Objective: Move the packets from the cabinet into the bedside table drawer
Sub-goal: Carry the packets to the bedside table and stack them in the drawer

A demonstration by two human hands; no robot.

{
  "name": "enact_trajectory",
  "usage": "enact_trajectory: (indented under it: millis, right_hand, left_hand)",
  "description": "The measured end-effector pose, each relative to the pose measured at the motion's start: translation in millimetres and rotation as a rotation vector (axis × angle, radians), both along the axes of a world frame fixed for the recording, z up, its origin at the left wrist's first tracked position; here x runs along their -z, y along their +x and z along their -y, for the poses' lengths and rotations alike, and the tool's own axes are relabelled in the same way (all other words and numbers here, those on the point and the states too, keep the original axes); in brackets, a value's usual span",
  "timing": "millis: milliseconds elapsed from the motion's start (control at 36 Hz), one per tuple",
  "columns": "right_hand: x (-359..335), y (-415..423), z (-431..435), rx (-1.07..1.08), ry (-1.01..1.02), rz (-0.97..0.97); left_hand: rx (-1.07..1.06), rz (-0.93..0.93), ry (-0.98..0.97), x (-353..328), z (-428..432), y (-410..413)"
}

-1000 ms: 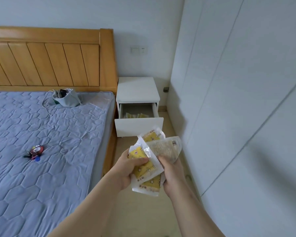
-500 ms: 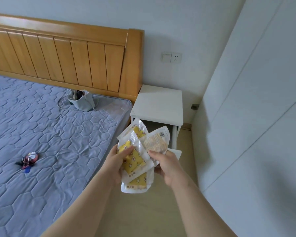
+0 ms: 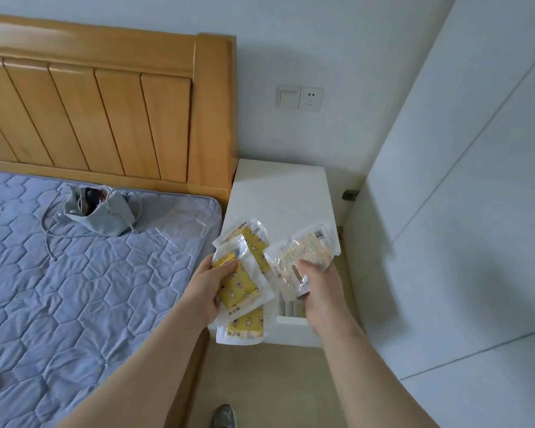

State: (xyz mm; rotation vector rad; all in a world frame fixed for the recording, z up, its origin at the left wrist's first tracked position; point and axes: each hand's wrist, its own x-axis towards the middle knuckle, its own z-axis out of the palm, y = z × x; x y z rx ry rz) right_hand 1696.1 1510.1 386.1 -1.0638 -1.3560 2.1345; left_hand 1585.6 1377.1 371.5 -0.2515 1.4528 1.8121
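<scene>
Above the open drawer of the white bedside table, my left hand stays out of it, clamped on a fanned stack of yellow packets, while my right hand pinches one clear packet apart, I judge so it can drop alone.

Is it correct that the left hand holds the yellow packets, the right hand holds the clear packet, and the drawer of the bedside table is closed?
Not quite: the head view shows the drawer pulled open below the hands. The rest is correct.
</scene>
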Motion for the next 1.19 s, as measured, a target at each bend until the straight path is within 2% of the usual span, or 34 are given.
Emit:
enact_trajectory:
  millis: [222, 389, 500, 611, 778, 889, 1000, 1028, 1195]
  right_hand:
    - [37.7, -46.6, -54.0, 0.067, 0.097, 0.023]
    - [95.0, -71.6, -89.4, -0.034, 0.124, 0.026]
    - [144.6, -80.7, -109.0, -0.142, 0.266, 0.060]
    - [191.2, -82.4, -133.9, -0.250, 0.295, 0.033]
    - [284.4, -100.8, -172.4, -0.404, 0.208, 0.152]
    - [321.4, -120.4, -186.9, -0.503, 0.093, 0.201]
    - [343.7, -135.9, -200.3, -0.541, -0.158, 0.091]
    - [349.9, -139.7, -202.9, -0.519, -0.155, 0.085]
    - [380.5, -167.1, -206.2, -0.372, 0.200, 0.209]
  left_hand:
    - [0.084, 0.011, -0.203, 38.5, -42.8, -62.4]
    - [0.129, 0.016, -0.287, 86.2, -77.1, -83.9]
    - [0.194, 0.033, -0.301, 127.6, -103.2, -91.2]
    - [0.270, 0.061, -0.319, 172.1, -126.1, -103.0]
    - [0.421, 0.060, -0.369, 247.0, -155.6, -134.1]
    - [0.480, 0.028, -0.414, 290.1, -166.6, -153.0]
    - [0.506, -0.003, -0.391, 322.7, -176.6, -166.2]
    - [0.508, -0.014, -0.377, 329.1, -178.8, -167.6]
    - [0.535, -0.147, -0.298, 347.7, -192.6, -171.6]
